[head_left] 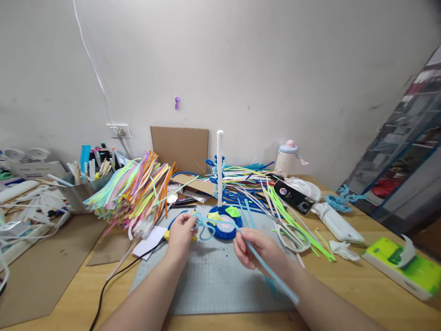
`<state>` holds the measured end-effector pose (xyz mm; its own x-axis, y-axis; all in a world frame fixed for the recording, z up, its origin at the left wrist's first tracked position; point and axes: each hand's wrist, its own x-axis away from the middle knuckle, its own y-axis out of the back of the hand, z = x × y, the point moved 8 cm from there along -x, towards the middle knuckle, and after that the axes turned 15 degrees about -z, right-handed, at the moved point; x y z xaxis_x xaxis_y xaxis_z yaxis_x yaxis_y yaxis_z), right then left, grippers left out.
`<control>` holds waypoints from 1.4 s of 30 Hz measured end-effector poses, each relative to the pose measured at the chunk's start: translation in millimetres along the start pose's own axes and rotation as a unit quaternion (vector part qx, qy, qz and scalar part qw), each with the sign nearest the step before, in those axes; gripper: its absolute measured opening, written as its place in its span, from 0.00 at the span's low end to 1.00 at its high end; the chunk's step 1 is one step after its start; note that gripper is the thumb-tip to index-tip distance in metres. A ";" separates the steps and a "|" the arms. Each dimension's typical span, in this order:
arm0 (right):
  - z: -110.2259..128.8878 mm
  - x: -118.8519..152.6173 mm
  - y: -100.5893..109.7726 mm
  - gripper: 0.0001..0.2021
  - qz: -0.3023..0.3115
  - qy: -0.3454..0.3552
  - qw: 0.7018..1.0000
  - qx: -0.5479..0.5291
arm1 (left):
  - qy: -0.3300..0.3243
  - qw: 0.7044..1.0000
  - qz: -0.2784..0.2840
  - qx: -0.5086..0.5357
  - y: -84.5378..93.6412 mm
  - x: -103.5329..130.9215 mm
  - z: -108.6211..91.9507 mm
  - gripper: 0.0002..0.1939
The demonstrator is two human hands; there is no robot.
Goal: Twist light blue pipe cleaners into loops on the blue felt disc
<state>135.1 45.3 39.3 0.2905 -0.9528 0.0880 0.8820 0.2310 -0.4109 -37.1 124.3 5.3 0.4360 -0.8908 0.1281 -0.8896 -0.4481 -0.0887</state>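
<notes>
My left hand [182,228] pinches a light blue pipe cleaner [206,233] at a part bent into loops. Its long straight end runs across to my right hand [258,248], which is closed around it, and the tail slants down past the wrist. Just behind the hands stands a round dark blue base [223,234] with yellow and green star-like pieces on it. A white fuzzy post [220,165] rises upright at the base, with blue curled pieces along its left side. More light blue pipe cleaners lie under my right hand.
A grey cutting mat [220,289] lies beneath. Scissors [292,234], a phone [295,196] and green pipe cleaners are on the right, near a tissue pack [403,266]. Left are a big pipe cleaner bundle [134,188] and a black cable [117,272]. A bottle [287,158] stands behind.
</notes>
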 end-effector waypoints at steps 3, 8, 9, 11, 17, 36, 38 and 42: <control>2.1 8.2 -6.1 0.13 0.048 0.014 0.999 0.008 | -0.008 0.999 -0.042 0.007 8.8 -2.7 -8.2 0.11; -18.6 9.7 -9.4 0.12 0.079 -0.075 0.994 -0.026 | -0.013 0.999 -0.040 0.004 6.6 2.5 -9.5 0.11; -21.4 5.9 -6.3 0.13 0.053 -0.078 0.995 -0.021 | -0.014 0.999 -0.040 0.006 6.1 3.2 -9.4 0.11; -19.8 -4.8 9.1 0.15 -0.055 -0.041 0.998 0.002 | -0.016 0.999 -0.040 0.013 5.5 4.0 -9.8 0.11; -19.1 -13.2 25.3 0.19 -0.141 -0.008 0.982 0.126 | -0.019 0.998 -0.047 0.021 6.6 4.1 -12.2 0.11; 16.3 8.9 35.6 0.11 -0.278 0.263 0.901 0.205 | 0.014 0.982 0.172 -0.083 -33.7 34.4 20.0 0.09; 14.8 8.6 31.9 0.10 -0.261 0.275 0.904 0.198 | 0.029 0.978 0.194 -0.065 -36.8 40.7 22.7 0.09; 14.1 10.3 25.2 0.07 -0.234 0.299 0.898 0.221 | 0.060 0.972 0.222 -0.049 -39.6 47.8 26.5 0.10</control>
<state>165.6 44.1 42.6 -0.2863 -0.8703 -0.4007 0.9549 -0.2935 -0.0447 22.7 97.5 -11.2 -0.0085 -0.9767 0.2145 -0.9977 -0.0061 -0.0673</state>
